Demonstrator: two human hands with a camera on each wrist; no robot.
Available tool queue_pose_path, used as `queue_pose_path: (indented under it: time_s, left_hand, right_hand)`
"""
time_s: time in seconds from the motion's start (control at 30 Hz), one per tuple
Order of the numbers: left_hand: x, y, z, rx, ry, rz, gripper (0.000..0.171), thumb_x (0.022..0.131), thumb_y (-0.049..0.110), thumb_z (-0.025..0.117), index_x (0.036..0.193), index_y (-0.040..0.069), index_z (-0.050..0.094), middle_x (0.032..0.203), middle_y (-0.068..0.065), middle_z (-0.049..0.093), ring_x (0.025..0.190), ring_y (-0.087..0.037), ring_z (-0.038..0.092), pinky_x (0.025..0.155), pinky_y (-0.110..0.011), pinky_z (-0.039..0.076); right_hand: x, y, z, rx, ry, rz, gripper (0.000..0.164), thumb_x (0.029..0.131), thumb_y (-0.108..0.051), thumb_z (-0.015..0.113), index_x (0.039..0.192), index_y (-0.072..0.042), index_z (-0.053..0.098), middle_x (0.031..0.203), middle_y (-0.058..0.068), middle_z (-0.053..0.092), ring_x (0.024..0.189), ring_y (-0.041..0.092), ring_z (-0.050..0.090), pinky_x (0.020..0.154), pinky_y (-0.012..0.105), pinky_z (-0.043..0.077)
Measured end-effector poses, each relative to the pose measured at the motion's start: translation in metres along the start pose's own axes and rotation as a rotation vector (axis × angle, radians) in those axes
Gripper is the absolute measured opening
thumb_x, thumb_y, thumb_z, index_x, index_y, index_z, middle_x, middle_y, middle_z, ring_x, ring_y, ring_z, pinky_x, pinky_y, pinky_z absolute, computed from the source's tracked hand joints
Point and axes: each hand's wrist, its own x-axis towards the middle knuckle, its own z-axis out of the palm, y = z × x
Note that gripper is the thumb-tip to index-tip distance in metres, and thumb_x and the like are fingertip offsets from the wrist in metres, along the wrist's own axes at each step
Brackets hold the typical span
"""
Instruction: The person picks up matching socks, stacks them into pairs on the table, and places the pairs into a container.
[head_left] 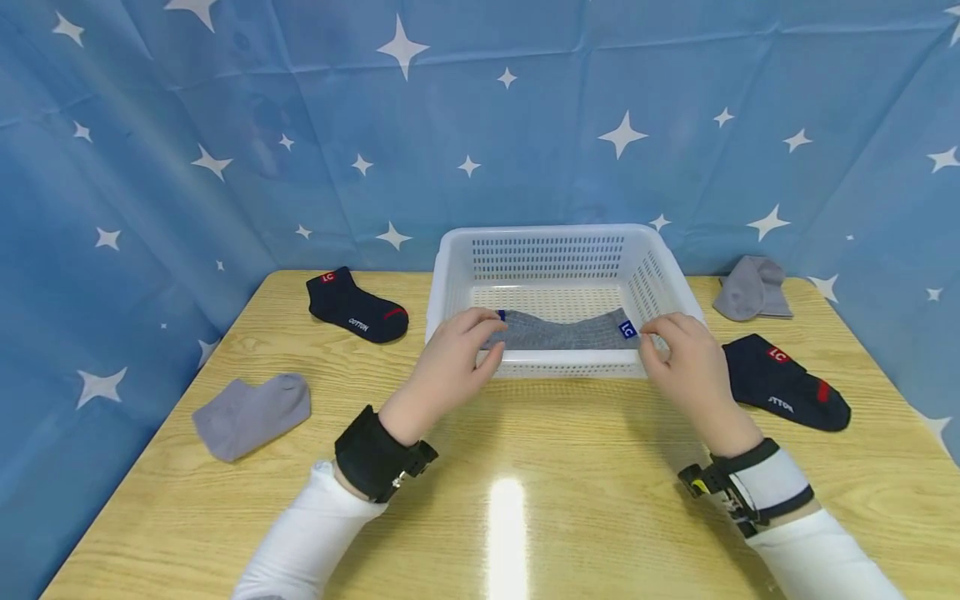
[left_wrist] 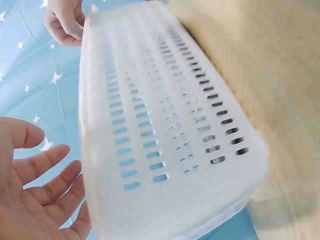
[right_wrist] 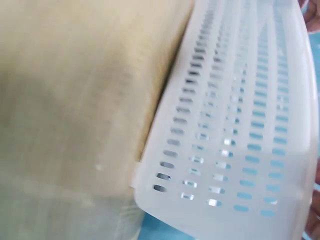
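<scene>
A white perforated basket (head_left: 562,357) stands at the far middle of the table. Inside, along its front wall, lies grey ribbed sock fabric (head_left: 558,332) with a blue label at either end. My left hand (head_left: 459,354) is over the front left corner, its fingertips overlapping the fabric's left end in the head view. The left wrist view shows that hand's fingers (left_wrist: 47,192) spread beside the rim, holding nothing. Over the front right corner is my right hand (head_left: 688,360), fingers loosely bent close to the right label. The right wrist view mostly hides it behind the basket wall.
To the left lie a black sock (head_left: 356,307) with a red label and a light grey sock (head_left: 253,415). On the right are a folded light grey sock (head_left: 752,288) and another black sock (head_left: 783,383). A blue starred curtain (head_left: 525,117) hangs behind the table.
</scene>
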Motion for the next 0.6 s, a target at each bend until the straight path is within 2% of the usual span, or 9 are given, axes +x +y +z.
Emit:
queue_pose_path:
  time_s: [0.17,0.33,0.5,0.6]
  left_hand:
    - [-0.022,0.005,0.0,0.028,0.03,0.01,0.023,0.094,0.013,0.057,0.113,0.003,0.065,0.114,-0.012,0.061,0.108,-0.028,0.057,0.094,-0.041,0.044]
    - [-0.039,0.005,0.003,0.034,0.059,-0.004,0.021,0.091,0.011,0.06,0.109,0.003,0.068,0.109,-0.009,0.064,0.104,-0.025,0.059,0.09,-0.042,0.046]
    - [-0.052,0.006,0.006,0.037,0.094,0.019,0.017,0.089,0.01,0.062,0.103,0.004,0.07,0.103,-0.007,0.067,0.098,-0.023,0.062,0.086,-0.039,0.048]
    - [-0.059,0.006,0.009,0.04,0.063,0.002,0.019,0.088,0.011,0.063,0.104,0.003,0.07,0.102,-0.007,0.067,0.097,-0.024,0.062,0.085,-0.039,0.049]
  right_hand:
    - [-0.016,-0.003,-0.004,0.032,-0.018,-0.041,0.007,0.079,0.001,0.063,0.084,0.003,0.067,0.086,0.018,0.065,0.083,0.037,0.059,0.072,0.05,0.047]
    - [-0.03,-0.004,-0.009,0.063,-0.023,-0.057,0.015,0.076,0.004,0.063,0.091,0.007,0.067,0.095,0.022,0.064,0.091,0.04,0.055,0.081,0.052,0.042]
    - [-0.04,-0.006,-0.016,0.105,-0.008,-0.092,0.017,0.074,0.004,0.061,0.09,0.005,0.067,0.098,0.021,0.063,0.093,0.04,0.053,0.082,0.052,0.039]
    - [-0.045,-0.007,-0.019,0.129,-0.002,-0.11,0.016,0.073,0.003,0.061,0.087,0.005,0.066,0.097,0.021,0.063,0.09,0.04,0.053,0.081,0.049,0.038]
